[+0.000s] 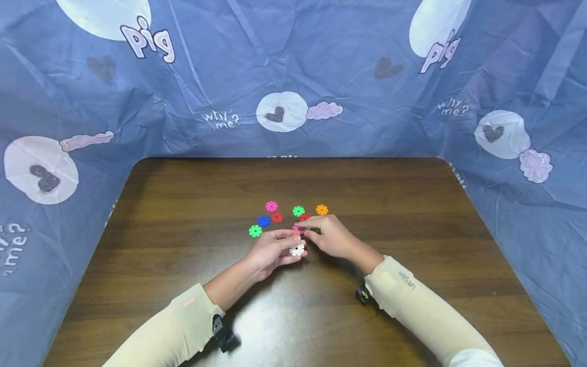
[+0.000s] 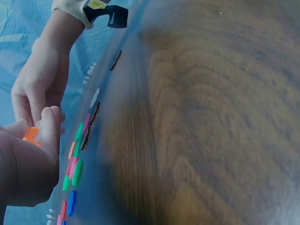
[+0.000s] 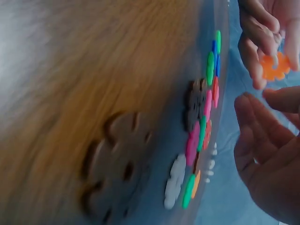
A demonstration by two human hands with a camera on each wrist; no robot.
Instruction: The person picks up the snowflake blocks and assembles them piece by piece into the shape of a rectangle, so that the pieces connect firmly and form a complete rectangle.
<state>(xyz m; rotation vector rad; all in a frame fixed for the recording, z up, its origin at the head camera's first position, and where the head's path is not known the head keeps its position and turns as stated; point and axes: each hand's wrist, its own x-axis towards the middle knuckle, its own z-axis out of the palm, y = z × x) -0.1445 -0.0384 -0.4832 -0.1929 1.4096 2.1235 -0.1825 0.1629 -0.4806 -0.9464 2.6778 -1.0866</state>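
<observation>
In the head view my left hand (image 1: pixel 270 252) pinches a white notched disc (image 1: pixel 296 249) between thumb and fingers. An orange notched disc (image 3: pixel 274 67) is also in its grip, seen edge-near in the left wrist view. My right hand (image 1: pixel 338 238) hovers close beside it, thumb and fingers slightly bent and spread apart. Nothing shows between the right fingers in the right wrist view; their tips are near the orange disc, and contact cannot be made out. Behind the hands lie pink, green and red discs, partly covered by the right hand.
Loose notched discs lie flat on the brown wooden table (image 1: pixel 183 204): pink (image 1: pixel 271 206), blue (image 1: pixel 264 221), red (image 1: pixel 276 217), green (image 1: pixel 255 231) and orange (image 1: pixel 322 209). Brown discs (image 3: pixel 117 164) blend with the wood. A blue printed cloth (image 1: pixel 293 61) surrounds the table.
</observation>
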